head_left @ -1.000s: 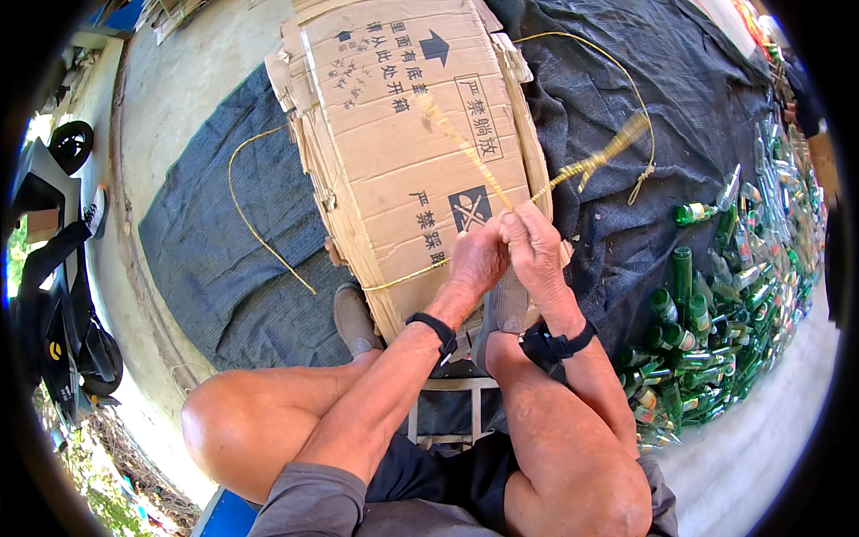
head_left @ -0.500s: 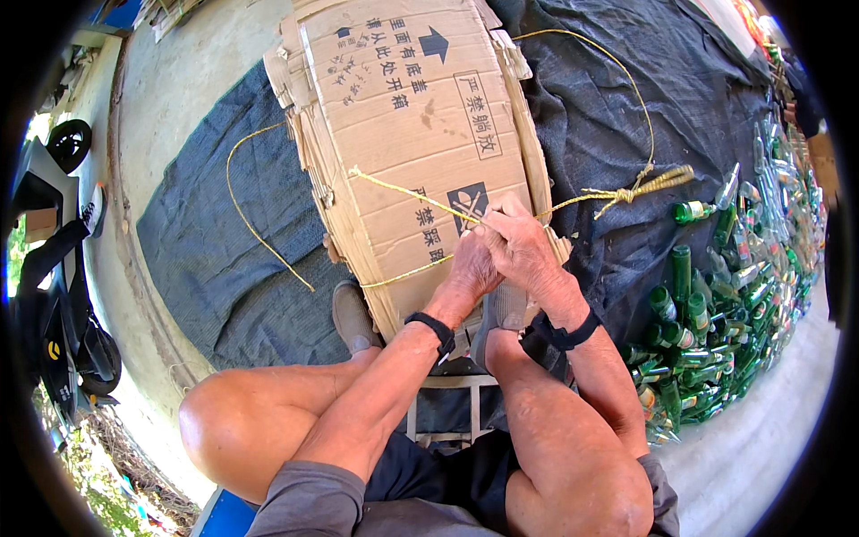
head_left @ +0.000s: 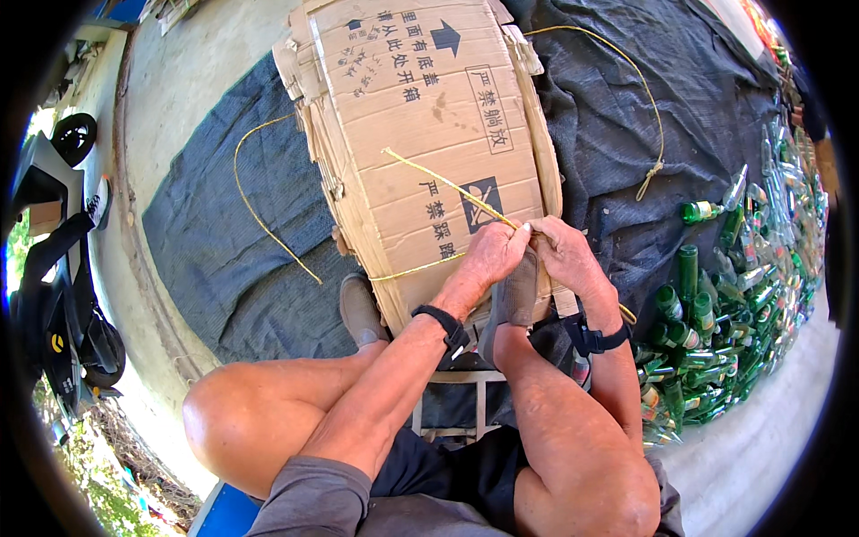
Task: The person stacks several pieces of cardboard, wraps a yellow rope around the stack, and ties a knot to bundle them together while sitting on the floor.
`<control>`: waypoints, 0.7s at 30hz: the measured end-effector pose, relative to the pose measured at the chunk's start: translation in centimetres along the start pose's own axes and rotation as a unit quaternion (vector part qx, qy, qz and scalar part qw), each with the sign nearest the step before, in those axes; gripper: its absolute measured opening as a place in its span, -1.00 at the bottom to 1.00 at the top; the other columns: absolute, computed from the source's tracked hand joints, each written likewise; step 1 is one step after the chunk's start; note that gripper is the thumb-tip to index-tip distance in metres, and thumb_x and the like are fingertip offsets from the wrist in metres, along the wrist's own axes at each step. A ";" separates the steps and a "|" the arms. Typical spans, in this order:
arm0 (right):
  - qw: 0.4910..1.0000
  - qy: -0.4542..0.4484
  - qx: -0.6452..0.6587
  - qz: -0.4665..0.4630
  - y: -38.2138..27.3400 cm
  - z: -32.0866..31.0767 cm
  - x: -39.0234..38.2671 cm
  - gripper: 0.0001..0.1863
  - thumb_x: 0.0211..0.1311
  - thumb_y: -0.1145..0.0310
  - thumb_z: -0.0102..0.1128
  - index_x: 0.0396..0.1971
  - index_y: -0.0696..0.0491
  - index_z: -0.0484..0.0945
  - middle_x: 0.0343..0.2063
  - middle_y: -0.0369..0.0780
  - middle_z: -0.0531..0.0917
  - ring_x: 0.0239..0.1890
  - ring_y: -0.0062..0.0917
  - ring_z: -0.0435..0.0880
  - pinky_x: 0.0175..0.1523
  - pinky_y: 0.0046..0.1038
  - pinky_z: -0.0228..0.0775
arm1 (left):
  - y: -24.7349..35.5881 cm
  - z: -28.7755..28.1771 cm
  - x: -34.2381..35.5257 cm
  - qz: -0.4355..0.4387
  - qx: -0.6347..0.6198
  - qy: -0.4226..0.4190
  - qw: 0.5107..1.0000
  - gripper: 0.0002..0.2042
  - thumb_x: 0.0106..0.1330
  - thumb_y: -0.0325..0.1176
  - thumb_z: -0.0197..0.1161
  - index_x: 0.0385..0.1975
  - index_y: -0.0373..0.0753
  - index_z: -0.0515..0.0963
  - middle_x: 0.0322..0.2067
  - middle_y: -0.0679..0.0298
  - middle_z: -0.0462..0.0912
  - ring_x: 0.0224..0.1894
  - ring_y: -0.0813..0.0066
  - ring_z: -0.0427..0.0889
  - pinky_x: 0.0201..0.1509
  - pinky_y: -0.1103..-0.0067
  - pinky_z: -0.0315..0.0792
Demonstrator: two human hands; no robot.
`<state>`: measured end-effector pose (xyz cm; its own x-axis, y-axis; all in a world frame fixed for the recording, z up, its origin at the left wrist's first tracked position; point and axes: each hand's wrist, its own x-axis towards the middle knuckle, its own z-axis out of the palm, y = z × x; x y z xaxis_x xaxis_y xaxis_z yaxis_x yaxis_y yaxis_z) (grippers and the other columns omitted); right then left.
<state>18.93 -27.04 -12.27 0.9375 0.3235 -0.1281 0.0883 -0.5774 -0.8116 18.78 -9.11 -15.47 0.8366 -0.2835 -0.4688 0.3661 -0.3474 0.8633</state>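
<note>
A bundle of flattened cardboard (head_left: pixel 412 179) lies in front of me, with my shoes at its near end. My left hand (head_left: pixel 497 253) is closed on a yellow rope (head_left: pixel 447 184). The rope's short free end points up and left over the cardboard. Close beside it, my right hand (head_left: pixel 573 259) pinches the rope where the fingertips of both hands meet; the grip itself is partly hidden. A strand of the rope crosses the cardboard's near end below my left hand. More rope shows beside my right wrist.
A second rope (head_left: pixel 646 85) curves out at right, ending in a small loop; its other end (head_left: pixel 255 204) lies at left. Dark mesh sheeting (head_left: pixel 242 224) spreads under the cardboard. Many green bottles (head_left: pixel 707 331) are heaped at right. A scooter (head_left: pixel 67 286) stands at far left.
My hands have shifted slightly right and drawn apart. The gathered rope hank at right has left the looped end and come down by my right wrist.
</note>
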 end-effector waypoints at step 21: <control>0.992 0.123 0.012 0.033 0.8 3.0 -1.2 -0.87 0.21 0.65 0.25 -0.25 0.17 0.66 -0.39 -0.11 0.68 -0.32 -0.26 0.67 -0.18 -0.34 0.51 | 0.8 2.5 -1.3 0.018 -0.119 0.249 0.961 -0.61 0.22 -0.51 0.43 -0.02 -0.33 0.41 -0.17 0.07 0.49 -0.36 0.26 0.60 -0.33 0.47 0.57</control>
<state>16.82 -25.60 -14.47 0.9949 0.0915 -0.0413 0.0186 -0.5719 -0.8201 16.93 -11.21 -14.66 0.9200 0.1915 -0.3419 0.3669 -0.1138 0.9233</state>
